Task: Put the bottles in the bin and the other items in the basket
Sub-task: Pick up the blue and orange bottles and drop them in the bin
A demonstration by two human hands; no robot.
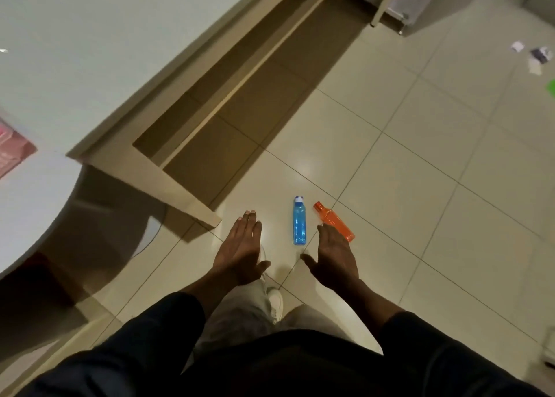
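Two plastic bottles lie on the tiled floor in front of me. The blue bottle (299, 221) with a white cap lies lengthwise, cap pointing away. Just to its right lies the orange bottle (335, 222), tilted, with its lower end partly hidden behind my right hand (335, 255). That hand is flat with fingers apart and holds nothing. My left hand (241, 246) is stretched out flat to the left of the blue bottle, also holding nothing. Neither a bin nor a basket can be made out.
A beige table leg (168, 183) and frame stand close on the left, under a white tabletop (75, 51). Small scraps of litter (537, 56) and a green item (551, 87) lie far right on the floor. My white shoe (274, 302) is below my hands.
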